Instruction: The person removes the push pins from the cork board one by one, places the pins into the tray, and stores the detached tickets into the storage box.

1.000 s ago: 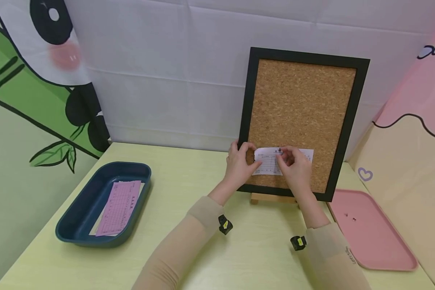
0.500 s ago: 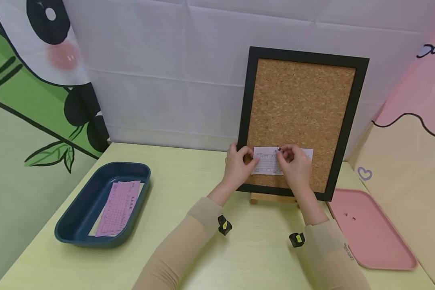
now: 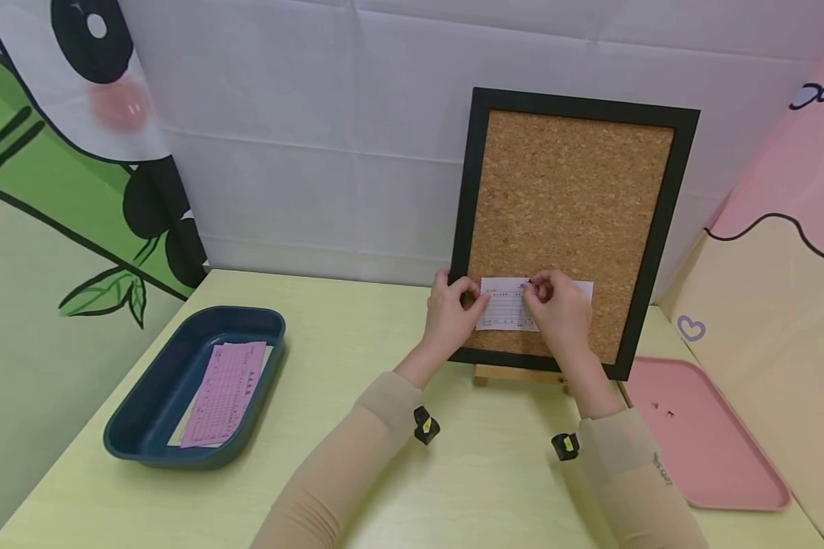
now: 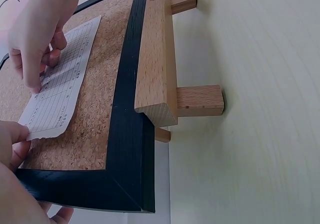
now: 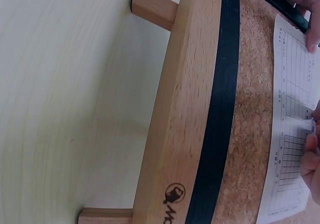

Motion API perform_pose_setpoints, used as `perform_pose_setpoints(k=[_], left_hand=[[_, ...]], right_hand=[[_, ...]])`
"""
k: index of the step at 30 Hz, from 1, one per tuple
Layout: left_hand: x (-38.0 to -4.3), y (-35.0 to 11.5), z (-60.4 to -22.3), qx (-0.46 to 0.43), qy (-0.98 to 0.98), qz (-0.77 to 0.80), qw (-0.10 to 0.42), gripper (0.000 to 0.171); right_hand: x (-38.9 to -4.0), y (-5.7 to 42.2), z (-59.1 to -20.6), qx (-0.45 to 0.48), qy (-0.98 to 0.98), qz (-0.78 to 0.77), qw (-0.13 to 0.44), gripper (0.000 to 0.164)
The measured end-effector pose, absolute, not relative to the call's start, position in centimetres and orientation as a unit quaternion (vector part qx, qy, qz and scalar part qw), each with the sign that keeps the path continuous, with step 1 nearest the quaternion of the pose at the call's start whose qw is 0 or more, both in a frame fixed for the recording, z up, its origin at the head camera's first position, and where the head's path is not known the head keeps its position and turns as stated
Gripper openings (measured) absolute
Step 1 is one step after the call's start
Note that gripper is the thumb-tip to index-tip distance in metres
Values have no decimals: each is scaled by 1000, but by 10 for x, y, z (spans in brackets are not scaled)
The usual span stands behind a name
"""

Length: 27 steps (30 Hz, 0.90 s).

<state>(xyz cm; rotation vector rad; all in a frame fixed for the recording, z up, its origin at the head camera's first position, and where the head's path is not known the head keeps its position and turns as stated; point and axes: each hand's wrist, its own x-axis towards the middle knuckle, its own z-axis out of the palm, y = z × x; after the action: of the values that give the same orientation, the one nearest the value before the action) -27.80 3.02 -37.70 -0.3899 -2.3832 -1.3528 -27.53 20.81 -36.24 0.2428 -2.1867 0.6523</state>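
A white printed form point(image 3: 504, 309) lies against the lower part of a black-framed cork board point(image 3: 570, 198). My left hand point(image 3: 451, 311) is at the board's left edge, pinching the form's left edge between thumb and index finger, as the left wrist view shows; some of its fingers reach behind the frame. Over the form's upper middle, my right hand point(image 3: 561, 311) pinches a small dark push pin point(image 3: 529, 282) at the paper's top edge. Most of the pin is hidden by the fingertips. The right hand also covers part of the form.
The board leans on a wooden easel point(image 4: 155, 59) standing on the table. At left, a dark blue tray point(image 3: 127, 419) holds pink printed slips point(image 3: 226, 393) over a cream sheet. A pink tray point(image 3: 721, 457) with a few tiny pins point(image 3: 670, 414) lies at right, partly behind the right sleeve.
The form's left edge, slightly curled earlier, now lies flatter. My right hand has shifted slightly upward, and less of the push pin shows at its fingertips. The left hand has barely moved.
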Motion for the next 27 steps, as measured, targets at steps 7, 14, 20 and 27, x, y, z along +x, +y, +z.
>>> perform_pose_setpoints(k=[7,14,20,27], left_hand=[[-278,31,-377,-141,-843,-482,190,18],[-278,31,-378,-145,-842,-481,199,17],[-278,31,-378,-142,-842,-481,199,17],[-278,31,-377,-141,-839,-487,198,16]], right_hand=[[-278,211,-363,127,-868,227,422,8],[-278,213,-363,145,-863,234,424,9],[-279,215,-365,153,-859,239,426,9],[-280,216,-367,155,-858,239,427,14]])
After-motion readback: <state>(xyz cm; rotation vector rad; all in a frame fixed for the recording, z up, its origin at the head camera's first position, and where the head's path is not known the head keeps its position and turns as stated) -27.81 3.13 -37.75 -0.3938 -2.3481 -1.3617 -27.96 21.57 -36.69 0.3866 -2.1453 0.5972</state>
